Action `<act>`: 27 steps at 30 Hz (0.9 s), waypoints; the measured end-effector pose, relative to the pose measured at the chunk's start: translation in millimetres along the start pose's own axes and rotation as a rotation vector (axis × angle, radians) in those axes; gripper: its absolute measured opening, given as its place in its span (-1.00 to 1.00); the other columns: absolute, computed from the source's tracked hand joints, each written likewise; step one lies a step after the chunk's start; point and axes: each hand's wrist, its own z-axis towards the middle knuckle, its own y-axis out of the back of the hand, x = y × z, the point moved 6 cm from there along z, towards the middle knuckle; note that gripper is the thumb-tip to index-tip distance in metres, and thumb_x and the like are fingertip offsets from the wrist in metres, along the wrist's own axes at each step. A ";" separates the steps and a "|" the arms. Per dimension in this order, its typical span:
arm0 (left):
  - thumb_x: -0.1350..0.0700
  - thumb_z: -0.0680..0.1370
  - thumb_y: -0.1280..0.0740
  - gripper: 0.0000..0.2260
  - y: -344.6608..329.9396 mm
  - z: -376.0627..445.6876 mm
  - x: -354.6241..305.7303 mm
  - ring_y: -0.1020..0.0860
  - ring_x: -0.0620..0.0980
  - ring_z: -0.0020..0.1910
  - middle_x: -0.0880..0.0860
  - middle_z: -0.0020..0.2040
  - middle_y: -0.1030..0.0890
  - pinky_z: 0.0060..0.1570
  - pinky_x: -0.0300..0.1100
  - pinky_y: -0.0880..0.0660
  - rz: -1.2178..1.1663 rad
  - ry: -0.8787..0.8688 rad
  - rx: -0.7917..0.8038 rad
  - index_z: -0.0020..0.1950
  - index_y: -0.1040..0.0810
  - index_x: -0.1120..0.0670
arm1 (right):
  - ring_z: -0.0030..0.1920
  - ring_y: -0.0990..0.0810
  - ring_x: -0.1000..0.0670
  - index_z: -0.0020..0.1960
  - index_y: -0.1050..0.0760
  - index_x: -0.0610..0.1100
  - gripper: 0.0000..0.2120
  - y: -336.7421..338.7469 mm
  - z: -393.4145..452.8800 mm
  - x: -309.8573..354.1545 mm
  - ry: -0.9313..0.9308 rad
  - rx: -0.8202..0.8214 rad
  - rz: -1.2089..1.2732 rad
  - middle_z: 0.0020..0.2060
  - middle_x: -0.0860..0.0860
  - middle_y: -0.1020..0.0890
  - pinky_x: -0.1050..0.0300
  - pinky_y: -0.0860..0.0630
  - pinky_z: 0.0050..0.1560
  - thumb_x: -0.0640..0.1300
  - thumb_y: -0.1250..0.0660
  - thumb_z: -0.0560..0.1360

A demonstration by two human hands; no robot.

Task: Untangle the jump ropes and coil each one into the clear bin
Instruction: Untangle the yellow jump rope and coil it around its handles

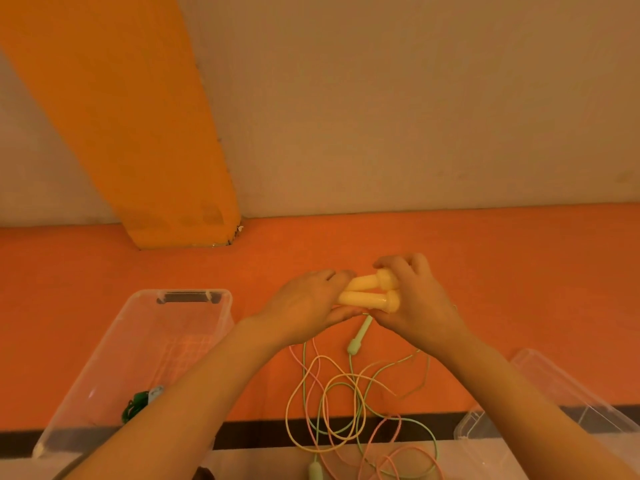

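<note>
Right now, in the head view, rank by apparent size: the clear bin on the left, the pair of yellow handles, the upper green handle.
1. Clear bin, largest by far.
2. Pair of yellow handles, held between both hands.
3. Upper green handle, slimmest; it lies farther from the camera, so true size is unsure.

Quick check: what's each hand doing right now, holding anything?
Left hand: curled round the narrow ends of the two yellow handles.
Right hand: gripping the same handles at their wide ends.

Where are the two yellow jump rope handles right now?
In the head view, the yellow handles sit side by side at centre, held between the left hand and right hand, above the tangled ropes and right of the clear bin.
</note>
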 end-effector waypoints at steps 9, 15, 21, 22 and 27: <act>-0.26 0.49 -0.29 -0.49 -2.5 8.2 3.5 -0.51 -0.01 0.08 -0.02 0.14 -0.56 -0.07 -0.11 -0.43 -0.204 0.047 0.025 0.38 -0.36 -0.12 | 0.10 -0.37 0.08 0.38 -0.34 -0.01 -0.23 -1.5 4.0 -9.7 0.013 0.210 0.075 0.19 0.02 -0.23 0.42 -0.29 0.02 -0.29 -0.56 0.25; -0.10 0.56 -0.31 -0.55 -8.8 9.4 -2.0 -0.47 -0.11 -0.04 -0.07 0.06 -0.54 -0.13 -0.20 -0.38 -0.372 0.007 0.172 0.42 -0.32 -0.10 | 0.07 -0.51 -0.04 0.34 -0.33 0.02 -0.40 -3.1 -1.2 -7.2 0.039 0.212 -0.104 0.11 0.04 -0.38 0.16 -0.42 -0.05 -0.15 -0.43 0.34; -0.08 0.59 -0.27 -0.56 -14.9 5.3 -7.4 -0.44 -0.10 -0.10 -0.06 0.01 -0.47 -0.17 -0.21 -0.33 -0.367 0.000 0.346 0.44 -0.29 -0.05 | 0.01 -0.56 -0.10 0.24 -0.28 0.09 -0.50 -6.1 -11.7 -3.7 0.023 0.254 -0.279 0.08 0.07 -0.40 0.09 -0.40 -0.18 0.05 -0.38 0.37; -0.10 0.58 -0.26 -0.56 -14.7 5.1 -6.8 -0.46 -0.09 -0.07 -0.04 0.03 -0.49 -0.12 -0.18 -0.37 -0.349 0.003 0.348 0.44 -0.29 -0.06 | 0.02 -0.56 -0.09 0.25 -0.28 0.09 -0.48 -6.6 -12.0 -3.2 0.021 0.256 -0.295 0.08 0.07 -0.40 0.10 -0.39 -0.19 0.08 -0.39 0.36; -0.16 0.57 -0.25 -0.53 -7.3 3.2 -3.5 -0.49 -0.02 0.09 0.00 0.18 -0.50 0.06 -0.06 -0.45 -0.203 -0.003 0.296 0.45 -0.26 -0.10 | 0.09 -0.49 -0.02 0.37 -0.29 0.03 -0.22 -12.3 -5.7 -7.9 -0.036 0.297 -0.083 0.11 0.05 -0.34 0.24 -0.35 -0.08 -0.11 -0.57 0.25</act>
